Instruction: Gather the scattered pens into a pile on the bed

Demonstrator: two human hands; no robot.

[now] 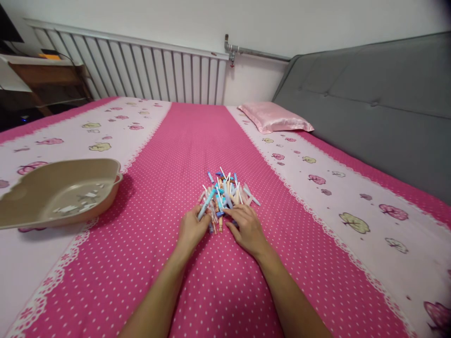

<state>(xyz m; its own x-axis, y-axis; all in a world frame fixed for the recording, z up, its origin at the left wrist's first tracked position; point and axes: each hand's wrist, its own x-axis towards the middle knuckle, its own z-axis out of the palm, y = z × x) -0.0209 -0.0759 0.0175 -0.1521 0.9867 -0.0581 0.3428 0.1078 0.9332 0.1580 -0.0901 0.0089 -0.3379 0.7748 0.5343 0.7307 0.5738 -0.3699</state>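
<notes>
A heap of slim pens and white sticks (pixel 225 188) lies on the pink dotted bedspread in front of me, in blue, teal, clear, tan and white. At its left edge my left hand (pixel 193 229) grips a light blue marker (pixel 206 204) with a teal upper end, tilted up over the pile. My right hand (pixel 246 227) reaches over the pile's near right side. Its thumb stands apart from the curved fingers, and the fingertips touch or hover just above a small dark blue piece (pixel 220 214). The pieces under the right palm are hidden.
To the left, a beige plastic basin (pixel 116 171) holds several small white and grey pieces. A pink satin pillow (pixel 273 117) rests at the far right beside the grey padded headboard (pixel 366 89). Behind the bed are a white radiator (pixel 148 65) and a pipe.
</notes>
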